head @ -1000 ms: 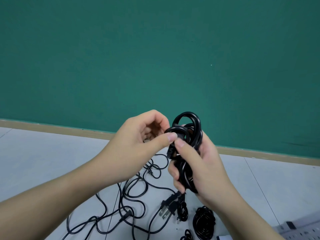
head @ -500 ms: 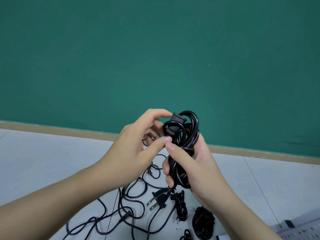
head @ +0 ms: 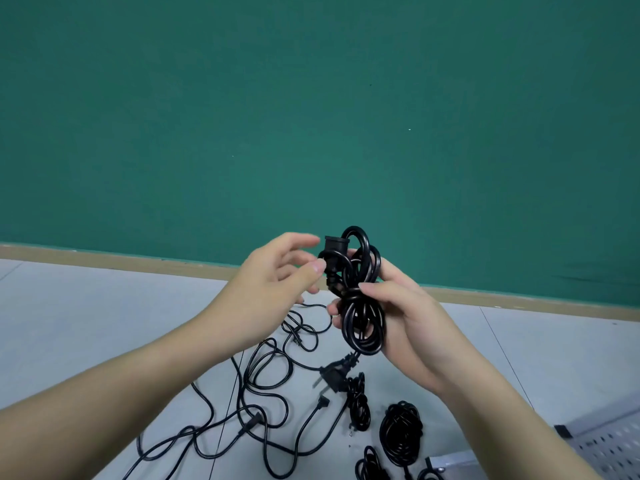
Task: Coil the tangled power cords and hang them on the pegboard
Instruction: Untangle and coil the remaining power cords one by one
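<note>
My right hand grips a coiled black power cord, thumb pressed across its wrapped middle, held up in front of the green wall. The cord's socket end sticks out at the coil's top left, and its plug dangles below. My left hand hovers just left of the coil with fingers relaxed, touching nothing that I can see. Loose tangled black cords sprawl on the grey floor below. A corner of the grey pegboard lies at the bottom right.
Several coiled black cords lie on the floor near the bottom edge: a large round coil, a slim bundle and a smaller one. A tan baseboard runs along the foot of the green wall.
My left hand has let go of the cord's socket end and drawn slightly left, fingers opening. The right hand keeps hold of the coil, and the plug end now hangs lower.
</note>
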`<state>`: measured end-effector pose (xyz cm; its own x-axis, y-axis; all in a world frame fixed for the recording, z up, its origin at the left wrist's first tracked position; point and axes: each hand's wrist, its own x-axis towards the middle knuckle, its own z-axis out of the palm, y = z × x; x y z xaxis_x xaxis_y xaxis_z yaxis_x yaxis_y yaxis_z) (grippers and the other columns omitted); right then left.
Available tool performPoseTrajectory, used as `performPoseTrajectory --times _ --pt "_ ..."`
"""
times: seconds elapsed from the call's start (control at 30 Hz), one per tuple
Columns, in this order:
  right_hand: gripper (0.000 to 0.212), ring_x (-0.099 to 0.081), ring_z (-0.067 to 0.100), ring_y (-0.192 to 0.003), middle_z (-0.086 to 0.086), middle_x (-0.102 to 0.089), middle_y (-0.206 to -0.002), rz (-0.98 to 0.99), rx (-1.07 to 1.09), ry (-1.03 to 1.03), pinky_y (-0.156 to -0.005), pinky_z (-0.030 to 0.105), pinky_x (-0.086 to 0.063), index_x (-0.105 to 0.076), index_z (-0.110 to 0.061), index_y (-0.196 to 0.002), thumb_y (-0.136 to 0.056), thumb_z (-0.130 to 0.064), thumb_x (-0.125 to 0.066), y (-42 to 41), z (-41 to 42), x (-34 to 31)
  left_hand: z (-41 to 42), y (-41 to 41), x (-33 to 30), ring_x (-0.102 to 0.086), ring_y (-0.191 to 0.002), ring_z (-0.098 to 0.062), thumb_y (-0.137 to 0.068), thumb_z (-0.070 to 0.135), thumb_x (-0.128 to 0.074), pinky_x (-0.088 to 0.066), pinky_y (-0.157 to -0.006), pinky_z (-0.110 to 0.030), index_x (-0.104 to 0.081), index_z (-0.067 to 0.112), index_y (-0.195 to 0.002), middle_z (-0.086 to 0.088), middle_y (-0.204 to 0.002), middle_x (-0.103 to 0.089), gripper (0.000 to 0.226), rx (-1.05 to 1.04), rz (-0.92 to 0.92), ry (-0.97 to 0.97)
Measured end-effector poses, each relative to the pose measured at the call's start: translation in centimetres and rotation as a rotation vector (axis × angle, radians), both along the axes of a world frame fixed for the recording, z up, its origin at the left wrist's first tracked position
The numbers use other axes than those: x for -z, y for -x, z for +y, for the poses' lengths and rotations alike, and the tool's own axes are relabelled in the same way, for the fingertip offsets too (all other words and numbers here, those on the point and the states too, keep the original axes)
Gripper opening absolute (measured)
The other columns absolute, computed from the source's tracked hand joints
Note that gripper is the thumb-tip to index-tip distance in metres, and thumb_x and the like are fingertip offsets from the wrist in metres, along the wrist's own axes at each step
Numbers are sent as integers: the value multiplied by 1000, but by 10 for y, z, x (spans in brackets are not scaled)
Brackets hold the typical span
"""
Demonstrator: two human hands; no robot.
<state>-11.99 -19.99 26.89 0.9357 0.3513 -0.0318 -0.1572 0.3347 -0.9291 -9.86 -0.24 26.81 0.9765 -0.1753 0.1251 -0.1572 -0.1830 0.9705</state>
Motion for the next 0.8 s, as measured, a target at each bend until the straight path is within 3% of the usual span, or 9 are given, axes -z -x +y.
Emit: performPoseTrajectory --times 0.13,0.2,0.3,0.4,0.53,0.6,0.67,0.73,0.8 --pt "48 -66 24 -103 14 -71 -127 47 104 67 -92 37 -49 -58 -16 -141 -93 -10 -56 -5 -13 11 -19 13 18 -72 -87 -7 -105 36 -53 -60 -85 -32 -67 24 -119 7 -105 -75 24 115 239 -49" --pt "42 -65 25 -110 11 -71 -130 75 142 119 -94 37 -47 -59 -18 -140 -102 -8 -47 -6 -19 17 -34 15 25 -74 -95 -10 -103 46 -54 -60 -90 -33 -68 30 -120 11 -104 -77 27 176 302 -13" --pt "37 -67 24 -107 6 -73 -128 99 180 200 -96 44 -51 -61 -17 -138 -106 -11 -44 -6 -29 29 -53 3 39 -74 -99 -17 -101 44 -61 -60 -93 -36 -70 25 -118 4 -109 -77 27 152 359 34" --pt "38 -74 25 -102 14 -74 -121 104 266 300 -94 42 -58 -59 -17 -139 -105 -4 -50 -4 -41 46 -70 -4 63 -71 -93 -16 -101 39 -64 -58 -88 -35 -71 20 -110 1 -105 -76 22 138 375 24" --pt "59 -72 22 -108 15 -63 -130 152 337 566 -102 37 -54 -47 -24 -148 -95 -16 -73 -5 -52 82 -84 -9 101 -71 -99 -22 -95 48 -68 -55 -84 -36 -72 22 -92 1 -101 -78 27 134 441 72" --pt "65 -70 22 -110 16 -64 -130 246 321 579 -106 38 -51 -42 -18 -149 -93 -18 -76 -5 -56 102 -87 -11 123 -71 -104 -27 -96 47 -67 -54 -88 -40 -73 14 -98 -3 -105 -78 33 150 482 55" --pt "62 -71 21 -107 20 -68 -125 386 305 536 -103 35 -54 -45 -5 -143 -92 -17 -78 -1 -58 126 -86 -10 150 -71 -103 -26 -100 43 -63 -54 -89 -39 -73 11 -107 -8 -109 -78 35 182 540 50" --pt "50 -71 19 -89 27 -73 -111 508 262 510 -91 34 -60 -56 13 -128 -92 -16 -77 4 -53 157 -81 -2 182 -69 -96 -24 -103 38 -59 -50 -87 -38 -73 9 -114 -16 -113 -76 34 225 639 66" --pt "38 -65 16 -68 19 -77 -90 594 254 532 -74 28 -60 -66 12 -113 -94 -19 -76 18 -45 195 -73 12 219 -67 -92 -23 -105 39 -55 -47 -86 -37 -73 7 -119 -19 -114 -75 39 260 742 58"
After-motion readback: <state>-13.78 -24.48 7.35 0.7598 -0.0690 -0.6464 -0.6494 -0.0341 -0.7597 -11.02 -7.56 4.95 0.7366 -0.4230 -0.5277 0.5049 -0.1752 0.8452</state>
